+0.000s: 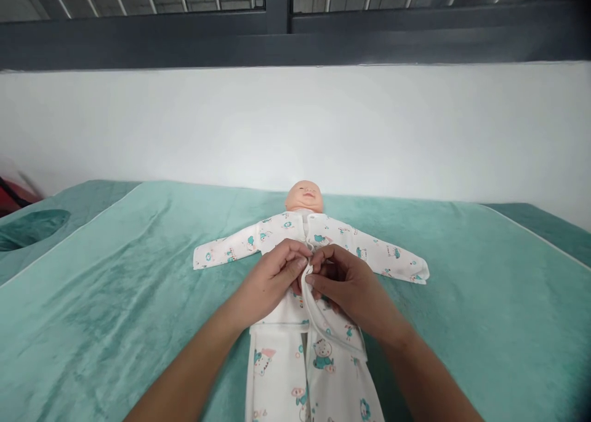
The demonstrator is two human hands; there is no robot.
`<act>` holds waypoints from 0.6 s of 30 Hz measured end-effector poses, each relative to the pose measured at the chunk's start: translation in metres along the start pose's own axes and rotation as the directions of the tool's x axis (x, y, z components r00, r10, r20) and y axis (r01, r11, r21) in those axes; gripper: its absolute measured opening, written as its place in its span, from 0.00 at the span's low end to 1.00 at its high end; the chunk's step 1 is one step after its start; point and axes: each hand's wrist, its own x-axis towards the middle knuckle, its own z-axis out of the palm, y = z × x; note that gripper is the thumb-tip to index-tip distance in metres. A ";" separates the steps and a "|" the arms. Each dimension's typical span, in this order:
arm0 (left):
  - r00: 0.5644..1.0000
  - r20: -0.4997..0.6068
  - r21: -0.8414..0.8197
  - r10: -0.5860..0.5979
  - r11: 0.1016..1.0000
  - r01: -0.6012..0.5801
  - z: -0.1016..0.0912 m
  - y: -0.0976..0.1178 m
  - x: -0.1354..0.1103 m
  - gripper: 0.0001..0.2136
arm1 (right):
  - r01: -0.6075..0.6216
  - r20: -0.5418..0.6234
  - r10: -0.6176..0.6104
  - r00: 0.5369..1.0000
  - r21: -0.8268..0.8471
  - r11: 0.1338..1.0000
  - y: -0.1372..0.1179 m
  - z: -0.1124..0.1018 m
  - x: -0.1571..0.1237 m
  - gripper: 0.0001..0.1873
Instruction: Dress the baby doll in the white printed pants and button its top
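A baby doll (pixel 305 195) lies face up, its head toward the wall. It wears a white printed baby jacket (pixel 277 226) with both sleeves spread sideways, and white printed trousers (pixel 277 354) below. My left hand (pixel 277 274) pinches the jacket's front edge at the chest. Opposite it, my right hand (pixel 344 280) grips the other front edge between thumb and fingers, lifting the white trim into a fold. The fingertips of both hands nearly meet at the front opening. Whatever fastener lies between them is hidden by my fingers.
A green plush blanket (pixel 138 286) covers the surface under the doll. Behind stands a white wall (pixel 295 120), with a dark window frame (pixel 277 47) and metal bars above. A red and black object (pixel 16 197) shows at the far left edge.
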 end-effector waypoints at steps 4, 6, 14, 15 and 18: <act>1.000 -0.006 0.049 -0.001 0.999 0.001 0.002 0.001 -0.002 0.10 | 0.025 0.022 -0.025 0.999 0.022 0.999 0.000 0.000 0.000 0.07; 1.000 0.002 0.056 -0.013 0.998 0.013 0.001 0.002 -0.002 0.11 | 0.033 0.037 -0.034 0.999 0.021 0.999 0.000 -0.001 0.000 0.07; 0.999 -0.044 0.047 -0.010 0.999 0.012 0.003 -0.001 -0.001 0.10 | 0.034 0.053 -0.036 0.998 0.036 0.999 0.004 -0.004 0.002 0.07; 0.999 -0.049 0.049 -0.012 0.999 0.015 0.003 -0.002 -0.001 0.11 | 0.033 0.056 -0.036 0.998 0.040 0.999 0.005 -0.004 0.002 0.07; 0.998 -0.059 0.050 -0.019 0.998 0.022 0.005 -0.001 -0.001 0.10 | 0.026 0.071 -0.030 0.997 0.044 0.999 0.006 -0.006 0.003 0.07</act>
